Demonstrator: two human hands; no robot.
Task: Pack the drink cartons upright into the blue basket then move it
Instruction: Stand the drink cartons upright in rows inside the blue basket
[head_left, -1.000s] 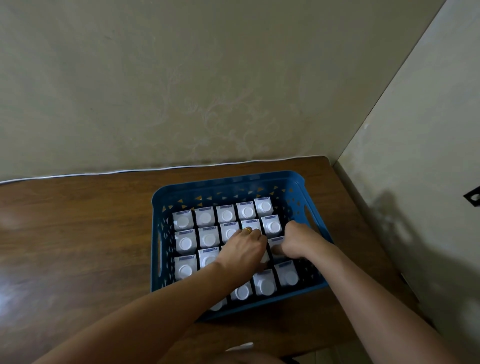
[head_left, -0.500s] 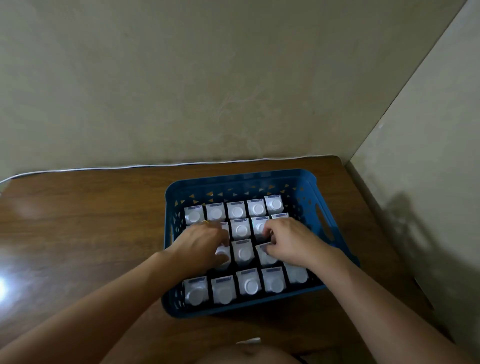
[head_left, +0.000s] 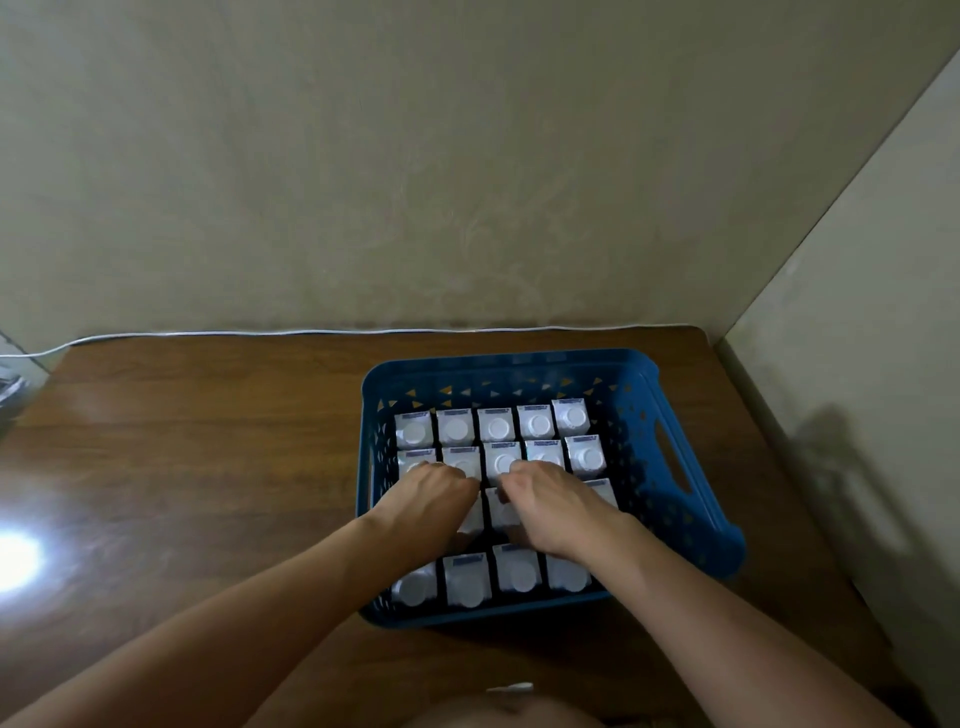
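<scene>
Drink cartons (head_left: 497, 425): stood upright in rows inside the basket, white caps facing up, packed side by side so each propped its neighbour.
Blue basket (head_left: 670, 457): sat on the desk (head_left: 208, 467) near its right far corner, close to both walls; slotted handle on the right side was free.
Left hand (head_left: 431, 499): lay knuckles-up over the middle rows, fingers curled down among the cartons; whether it gripped one, cannot tell.
Right hand (head_left: 556, 506): just beside the left, fingers bent down onto the carton tops; an actual grip was hidden too.
Likely purpose: both hands seemed to be squaring the middle cartons so they stood straight.
Progress: packing looked nearly done; basket not yet moved.
Risk: a loose carton could tip when the basket is lifted.
White cable (head_left: 260, 334): ran along the desk's far edge against the wall.
</scene>
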